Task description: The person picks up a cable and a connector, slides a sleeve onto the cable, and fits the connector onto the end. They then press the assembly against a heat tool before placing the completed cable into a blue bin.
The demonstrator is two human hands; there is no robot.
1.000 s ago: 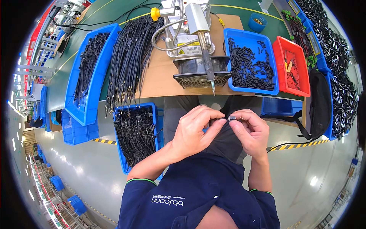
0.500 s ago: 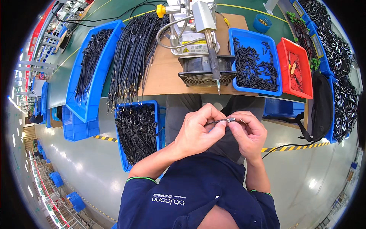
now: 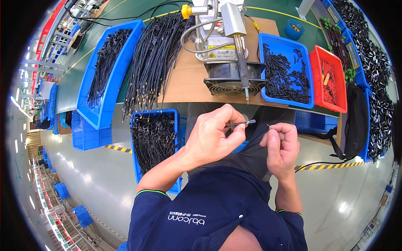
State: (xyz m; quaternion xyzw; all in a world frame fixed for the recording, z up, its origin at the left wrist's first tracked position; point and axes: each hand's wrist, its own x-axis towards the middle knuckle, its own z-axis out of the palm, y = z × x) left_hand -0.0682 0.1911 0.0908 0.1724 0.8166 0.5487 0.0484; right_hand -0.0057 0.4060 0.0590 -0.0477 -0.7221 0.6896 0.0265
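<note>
The left hand (image 3: 214, 134) is raised over the lap, thumb and forefinger closed on a black cable (image 3: 234, 124), the other fingers curled behind. The cable's plug (image 3: 251, 121) projects past the fingertips toward the right, clear of contact. The right hand (image 3: 281, 148) stands just beside, a gap between the two; its fingers are bent inward, drawn together on a thin dark piece (image 3: 269, 125) whose end sticks out toward the plug without touching it. The exact finger contact on this piece is partly hidden. Beyond the hands, the green table (image 3: 272, 14) carries a brown board (image 3: 184, 85), on which stands a machine (image 3: 229, 25) with a downward-pointing tip (image 3: 247, 95) and a fan (image 3: 234, 85) beside it. To the right of the fan is a blue tray (image 3: 279, 45) of short black tubes (image 3: 282, 75); next to it, a red bin (image 3: 333, 106) with a tool inside. A small blue cup (image 3: 293, 35) sits behind the tray. To the left, a bundle of black cables (image 3: 150, 62) overhangs the table edge, near a tilted blue bin (image 3: 114, 94) of cables. A lower bin (image 3: 136, 161), also cable-filled, stands left of the legs.
</note>
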